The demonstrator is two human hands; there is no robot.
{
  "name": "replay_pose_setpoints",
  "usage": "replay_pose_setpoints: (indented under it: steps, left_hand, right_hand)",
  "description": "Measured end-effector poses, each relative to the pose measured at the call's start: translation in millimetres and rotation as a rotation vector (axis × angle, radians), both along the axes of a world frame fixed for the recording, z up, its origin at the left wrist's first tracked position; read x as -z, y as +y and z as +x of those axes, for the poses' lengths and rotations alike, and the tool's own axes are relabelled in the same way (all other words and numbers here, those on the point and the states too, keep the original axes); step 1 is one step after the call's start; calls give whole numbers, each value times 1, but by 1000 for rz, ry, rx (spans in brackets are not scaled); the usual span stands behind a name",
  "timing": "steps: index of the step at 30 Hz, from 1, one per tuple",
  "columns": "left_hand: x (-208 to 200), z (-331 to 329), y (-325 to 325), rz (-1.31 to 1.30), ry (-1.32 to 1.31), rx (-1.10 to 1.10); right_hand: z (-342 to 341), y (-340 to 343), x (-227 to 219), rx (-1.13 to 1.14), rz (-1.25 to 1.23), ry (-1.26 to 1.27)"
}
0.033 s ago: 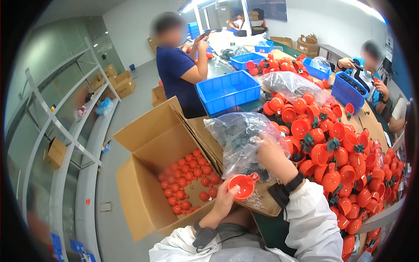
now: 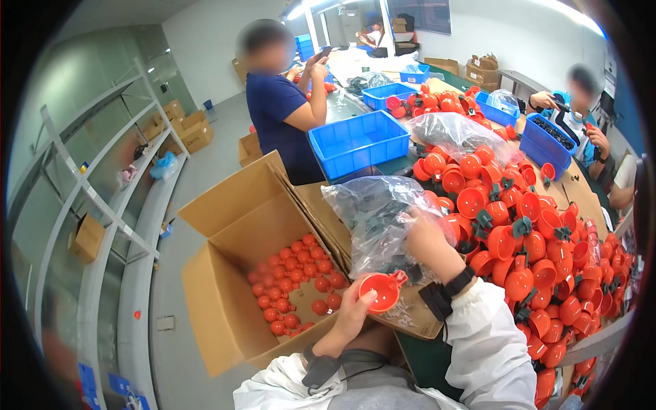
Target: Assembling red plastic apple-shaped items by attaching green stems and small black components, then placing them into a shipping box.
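Near the middle of the head view, my left hand (image 2: 350,311) grips a red plastic cup (image 2: 380,292) with a small lug on its rim. The thumb lies inside the cup, and its open side faces up toward me. At the mouth of a clear plastic bag (image 2: 365,212) is my right hand (image 2: 425,236). Its fingertips are hidden by the bag's film, so I cannot see what they touch. Dark green small parts show through the bag. A large heap of red cups (image 2: 519,280), many with dark green clips, lies right of that hand.
An open cardboard box (image 2: 219,273) holding several red cups stands left of my left hand. Thin white pieces (image 2: 400,313) lie in a shallow cardboard tray. Beyond the bag is a blue bin (image 2: 359,143). One person (image 2: 277,102) stands far left; another (image 2: 581,109) sits far right.
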State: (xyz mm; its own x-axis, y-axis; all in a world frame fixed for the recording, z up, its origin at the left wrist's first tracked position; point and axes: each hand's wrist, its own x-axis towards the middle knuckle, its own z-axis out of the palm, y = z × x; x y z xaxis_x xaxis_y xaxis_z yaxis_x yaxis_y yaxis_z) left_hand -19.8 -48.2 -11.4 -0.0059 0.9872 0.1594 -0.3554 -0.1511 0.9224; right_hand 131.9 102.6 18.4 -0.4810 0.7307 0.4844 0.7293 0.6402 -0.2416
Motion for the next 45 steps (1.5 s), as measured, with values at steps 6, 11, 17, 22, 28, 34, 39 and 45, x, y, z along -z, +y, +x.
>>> replay_pose_setpoints:
  steps: [6, 11, 17, 22, 28, 34, 39, 45]
  left_hand:
    - [4, -2, 1, -1, 36, -11]
    - [3, 1, 1, 1, 63, -23]
    - [0, -2, 3, -2, 59, -9]
    - [4, -2, 1, -8, 29, -1]
    - [2, 0, 3, -31, -56, 33]
    - [-6, -4, 2, -13, -166, 83]
    - [-5, -7, 1, -65, -147, 96]
    - [-14, -1, 0, -78, -15, 45]
  right_hand:
    - [-3, 32, 26, 91, -203, -288]
    - [1, 51, 28, 54, -250, -155]
    - [-16, 54, 19, 226, -169, -235]
    - [-7, 52, 14, 29, -120, -229]
    - [-3, -1, -8, -2, -131, 180]
    - [27, -64, -64, -188, -511, 311]
    - [54, -86, -50, -345, -1004, 729]
    - [67, -93, -35, -333, -1081, 960]
